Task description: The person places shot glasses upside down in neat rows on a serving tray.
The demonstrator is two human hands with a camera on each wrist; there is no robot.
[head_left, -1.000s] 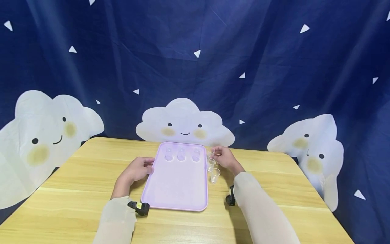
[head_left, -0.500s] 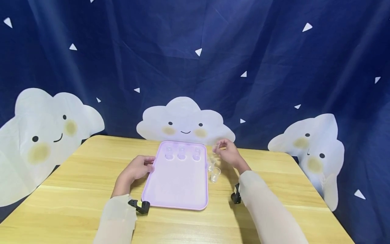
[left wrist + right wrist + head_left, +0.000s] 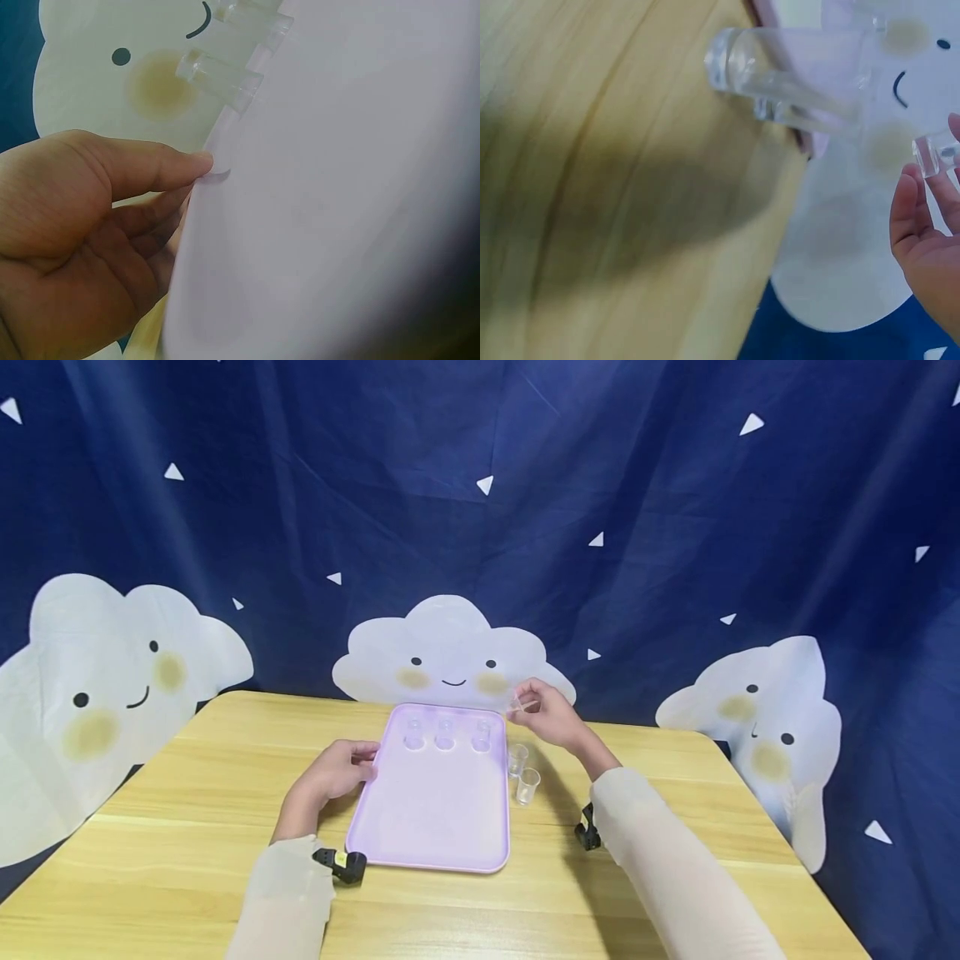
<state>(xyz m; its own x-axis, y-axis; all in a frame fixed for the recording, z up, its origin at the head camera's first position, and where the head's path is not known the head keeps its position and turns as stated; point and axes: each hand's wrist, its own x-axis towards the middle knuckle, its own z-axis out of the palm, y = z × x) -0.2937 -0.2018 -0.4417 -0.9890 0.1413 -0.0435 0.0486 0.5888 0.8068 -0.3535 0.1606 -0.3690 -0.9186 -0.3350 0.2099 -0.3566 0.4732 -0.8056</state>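
Observation:
A pale purple tray [image 3: 431, 814] lies on the table; my left hand [image 3: 336, 771] pinches its left rim, thumb [image 3: 161, 166] on top and the other fingers beside and below. Three clear shot glasses stand upside down in a row along the tray's far end, the rightmost glass [image 3: 482, 735] near the far right corner. My right hand [image 3: 551, 717] holds another clear shot glass [image 3: 937, 154] in its fingertips, raised close to that corner. Just right of the tray, two upright shot glasses stand on the table, a nearer one [image 3: 528, 787] and a farther one [image 3: 517, 760].
The wooden table [image 3: 202, 827] ends at the back against a dark blue curtain [image 3: 420, 485] with white clouds and triangles. A small black camera [image 3: 341, 865] is strapped at the left wrist, and another black camera [image 3: 588, 828] at the right.
My right hand has lifted a shot glass from beside the tray, first swinging right, then up and back left toward the tray's far right corner. The left hand keeps its place on the rim.

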